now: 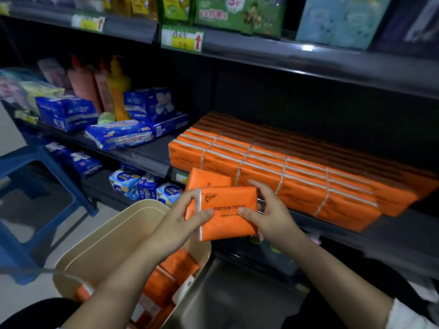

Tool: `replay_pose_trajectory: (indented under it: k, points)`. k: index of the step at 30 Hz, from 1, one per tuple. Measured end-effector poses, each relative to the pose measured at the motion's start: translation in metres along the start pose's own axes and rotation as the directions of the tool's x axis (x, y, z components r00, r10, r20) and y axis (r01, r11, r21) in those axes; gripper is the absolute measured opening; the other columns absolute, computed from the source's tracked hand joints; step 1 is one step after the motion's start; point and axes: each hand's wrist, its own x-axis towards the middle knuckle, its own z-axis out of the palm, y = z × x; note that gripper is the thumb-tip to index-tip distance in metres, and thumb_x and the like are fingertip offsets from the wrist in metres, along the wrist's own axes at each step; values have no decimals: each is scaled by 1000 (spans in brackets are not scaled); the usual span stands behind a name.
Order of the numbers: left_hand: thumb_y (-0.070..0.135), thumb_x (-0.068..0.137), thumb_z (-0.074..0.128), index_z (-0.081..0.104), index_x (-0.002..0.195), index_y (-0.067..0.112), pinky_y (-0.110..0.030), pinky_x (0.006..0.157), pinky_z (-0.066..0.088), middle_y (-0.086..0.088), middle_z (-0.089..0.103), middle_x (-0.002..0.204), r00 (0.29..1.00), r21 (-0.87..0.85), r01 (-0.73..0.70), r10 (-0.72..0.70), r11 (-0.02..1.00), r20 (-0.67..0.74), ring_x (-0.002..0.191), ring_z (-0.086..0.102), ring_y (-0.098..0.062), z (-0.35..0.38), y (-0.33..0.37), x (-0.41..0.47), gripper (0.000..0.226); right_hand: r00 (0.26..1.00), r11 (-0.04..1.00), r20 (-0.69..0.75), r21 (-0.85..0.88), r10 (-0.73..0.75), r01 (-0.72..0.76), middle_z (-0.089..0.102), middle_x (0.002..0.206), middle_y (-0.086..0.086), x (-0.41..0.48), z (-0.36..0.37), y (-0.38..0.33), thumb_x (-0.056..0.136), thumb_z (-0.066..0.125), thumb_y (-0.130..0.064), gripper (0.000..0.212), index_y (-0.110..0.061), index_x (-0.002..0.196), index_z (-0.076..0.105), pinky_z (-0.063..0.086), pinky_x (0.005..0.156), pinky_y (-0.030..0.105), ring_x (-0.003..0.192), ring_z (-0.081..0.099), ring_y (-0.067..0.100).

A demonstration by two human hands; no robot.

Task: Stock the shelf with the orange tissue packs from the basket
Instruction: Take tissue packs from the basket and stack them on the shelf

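Orange tissue pack [228,217] held at both ends by the left grip [183,217] and right grip [273,210], above the basket [107,236] and before the shelf [142,157].

The fingers of both grips are curled round the soft, glossy, pillow-shaped pack, with the thumbs laid on its printed face; "COTTON TISSUE" can be read there, and the smaller print is blurred. A second orange pack [206,179] is seen just behind it, mostly covered; which grip carries it cannot be told. More orange packs [171,276] are piled in the smooth beige basket below, partly hidden by the forearms. Flat rows of stocked packs [285,167] are laid on the dark metal shelf, their far ends lost in shadow. Crinkled blue packs [118,136] lie to the left, near a blue plastic stool [35,162] cut off by the frame.
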Motion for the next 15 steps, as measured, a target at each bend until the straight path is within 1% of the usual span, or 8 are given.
replay_pose_trajectory:
  k: [1,3,5,7,9,12,13,15]
  points:
    - [44,69,71,57,106,38,-37,93,50,8,65,110,1000,10,-7,7,1000,11,104,62,-10,6,0,-2,39,1000,1000,-9,28,13,-13,52,112,-10,-3,-6,3,81,70,-15,60,-32,130,40,56,72,23,89,59,3]
    - [49,68,72,52,109,45,-36,91,51,7,61,114,999,31,-22,21,999,34,105,60,-8,19,2,-6,46,999,997,-33,79,27,-25,54,116,-4,-10,-18,10,78,73,-14,58,-33,125,45,56,84,39,98,59,10]
    - [45,71,76,44,115,48,-28,86,52,9,54,120,998,44,-44,42,998,45,105,58,-3,34,6,-7,54,998,994,-51,111,31,-25,56,117,-1,-18,-31,17,76,75,-15,55,-37,119,48,54,86,44,101,60,15]
    - [42,68,74,41,116,50,-23,83,51,11,51,122,997,73,-73,70,995,44,104,58,0,47,10,-6,59,997,989,-75,145,31,-20,59,115,1,-26,-44,22,72,78,-19,53,-42,111,51,55,85,44,99,62,18]
    - [46,62,74,44,113,53,-21,84,49,14,54,120,992,105,-114,107,988,68,104,58,0,62,18,-2,60,993,983,-117,185,24,-2,60,113,3,-34,-60,27,69,77,-19,51,-42,108,53,56,82,42,96,63,20]
    - [48,59,74,45,112,52,-15,85,44,27,53,114,984,164,-164,150,973,92,103,55,8,91,28,9,61,982,970,-185,242,29,17,61,109,3,-43,-87,34,75,74,-6,49,-39,105,53,57,77,37,94,63,18]
    - [44,60,75,45,113,49,-16,86,43,30,51,114,980,174,-187,173,967,93,103,54,11,102,31,12,61,978,965,-205,262,31,24,61,108,3,-46,-97,37,76,73,-4,49,-38,105,53,57,76,37,94,63,19]
    - [45,57,77,43,112,50,-23,91,45,23,46,126,977,187,-207,194,960,85,106,52,10,123,36,19,65,969,959,-242,284,46,25,62,107,5,-51,-116,42,76,73,-5,50,-38,107,53,57,68,33,93,64,22]
